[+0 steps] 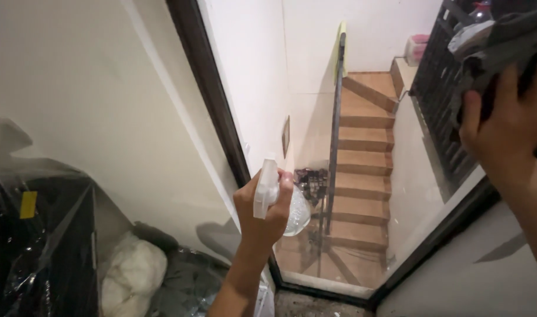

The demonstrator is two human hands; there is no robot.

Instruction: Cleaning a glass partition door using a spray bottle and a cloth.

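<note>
We judged the main risk to be a slip: our left hand was wrapped around the neck of a clear spray bottle, held in the air before the glass pane over the stairwell, and a loosened grip would have dropped it. Our right hand pressed a grey cloth against the glass, fingers apparently closed on it, though the edge cut it off. The bottle sat well apart from that hand.
</note>
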